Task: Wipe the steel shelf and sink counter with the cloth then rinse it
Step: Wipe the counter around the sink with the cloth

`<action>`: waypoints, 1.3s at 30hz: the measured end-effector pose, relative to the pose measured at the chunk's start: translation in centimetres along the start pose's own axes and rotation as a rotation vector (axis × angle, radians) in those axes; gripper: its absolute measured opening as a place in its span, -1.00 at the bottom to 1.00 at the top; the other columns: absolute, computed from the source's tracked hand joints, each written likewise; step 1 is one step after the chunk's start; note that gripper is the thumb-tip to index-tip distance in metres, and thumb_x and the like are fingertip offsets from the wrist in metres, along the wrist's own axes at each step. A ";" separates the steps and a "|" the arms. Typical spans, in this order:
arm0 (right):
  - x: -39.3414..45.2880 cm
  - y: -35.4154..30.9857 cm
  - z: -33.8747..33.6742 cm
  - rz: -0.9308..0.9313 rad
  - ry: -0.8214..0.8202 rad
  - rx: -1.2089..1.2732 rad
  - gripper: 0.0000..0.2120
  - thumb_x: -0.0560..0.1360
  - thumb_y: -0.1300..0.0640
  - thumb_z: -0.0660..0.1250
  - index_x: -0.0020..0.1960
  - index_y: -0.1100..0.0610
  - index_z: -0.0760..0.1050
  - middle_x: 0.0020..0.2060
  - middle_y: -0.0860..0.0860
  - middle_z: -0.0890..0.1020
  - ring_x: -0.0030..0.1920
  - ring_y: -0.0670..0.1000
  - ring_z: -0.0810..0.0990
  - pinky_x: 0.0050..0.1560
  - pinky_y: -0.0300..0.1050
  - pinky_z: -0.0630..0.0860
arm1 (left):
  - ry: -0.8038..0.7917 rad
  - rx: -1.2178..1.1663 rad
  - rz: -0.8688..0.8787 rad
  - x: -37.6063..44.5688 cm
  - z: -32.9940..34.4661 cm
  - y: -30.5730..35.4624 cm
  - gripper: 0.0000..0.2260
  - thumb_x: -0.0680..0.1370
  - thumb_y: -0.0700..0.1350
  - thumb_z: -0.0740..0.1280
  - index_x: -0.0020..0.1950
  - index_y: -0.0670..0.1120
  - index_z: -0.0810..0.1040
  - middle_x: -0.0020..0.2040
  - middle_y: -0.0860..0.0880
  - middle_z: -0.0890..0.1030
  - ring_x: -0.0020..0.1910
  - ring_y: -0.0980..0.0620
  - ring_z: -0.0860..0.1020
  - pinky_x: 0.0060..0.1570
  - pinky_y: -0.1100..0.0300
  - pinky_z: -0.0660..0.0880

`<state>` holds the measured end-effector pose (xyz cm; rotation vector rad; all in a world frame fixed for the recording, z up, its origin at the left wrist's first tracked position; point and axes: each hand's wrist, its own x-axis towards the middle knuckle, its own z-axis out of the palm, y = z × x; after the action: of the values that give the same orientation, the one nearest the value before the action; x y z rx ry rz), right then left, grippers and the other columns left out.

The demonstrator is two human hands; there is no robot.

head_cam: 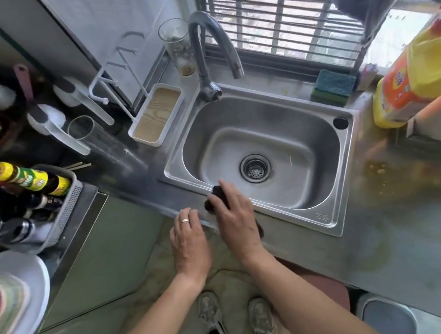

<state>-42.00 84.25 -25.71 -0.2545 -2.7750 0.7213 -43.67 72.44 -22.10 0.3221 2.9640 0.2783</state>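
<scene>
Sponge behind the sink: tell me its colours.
The sponge is blue on top, green beneath, seen in the head view.

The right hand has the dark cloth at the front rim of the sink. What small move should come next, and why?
Probably slide the cloth rightward along the sink's front rim. The right hand already presses it there, and brownish stains lie on the counter to the right. The left hand rests on the counter edge.

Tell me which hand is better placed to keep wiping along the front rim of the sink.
The right hand. It already holds the dark cloth on the sink's front rim. The left hand holds nothing and just rests its fingers on the counter edge beside it.
</scene>
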 end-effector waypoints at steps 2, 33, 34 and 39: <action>0.7 -1.0 1.7 0.029 -0.110 -0.060 -0.60 0.58 0.05 0.34 0.41 0.00 0.46 0.59 0.10 0.26 0.60 0.12 0.20 0.47 0.11 0.27 | 0.009 -0.002 -0.011 0.1 0.1 -0.5 -0.64 0.41 -0.34 0.32 0.20 -0.16 0.53 0.25 -0.13 0.53 0.27 -0.18 0.50 0.12 -0.06 0.50; -17.1 16.7 -12.0 0.224 0.080 -0.345 -0.56 0.37 0.21 0.36 0.25 0.08 0.58 0.47 0.14 0.45 0.50 0.18 0.38 0.48 0.28 0.25 | -0.156 -0.018 0.344 -7.4 3.0 13.4 -0.63 0.41 -0.31 0.30 0.17 -0.04 0.47 0.21 -0.01 0.47 0.23 -0.02 0.45 0.25 0.07 0.39; -17.3 17.1 -12.2 0.219 0.080 -0.331 -0.56 0.38 0.23 0.36 0.25 0.10 0.58 0.47 0.15 0.44 0.52 0.19 0.36 0.50 0.30 0.22 | -0.155 -0.018 0.352 -7.5 3.0 13.6 -0.64 0.41 -0.30 0.30 0.17 -0.04 0.47 0.21 -0.01 0.46 0.22 -0.01 0.45 0.25 0.08 0.39; -16.7 17.7 -13.9 0.435 0.165 -0.140 -0.65 0.44 0.43 0.26 0.19 0.26 0.58 0.43 0.32 0.42 0.49 0.39 0.32 0.45 0.46 0.24 | -0.172 -0.043 0.371 -8.1 3.0 14.3 -0.69 0.48 -0.28 0.29 0.17 0.00 0.45 0.21 0.04 0.44 0.22 0.03 0.42 0.28 0.13 0.35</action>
<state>-20.26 101.88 -26.31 -0.9229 -2.6359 0.5647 -32.52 84.83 -21.21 0.8465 2.7088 0.3356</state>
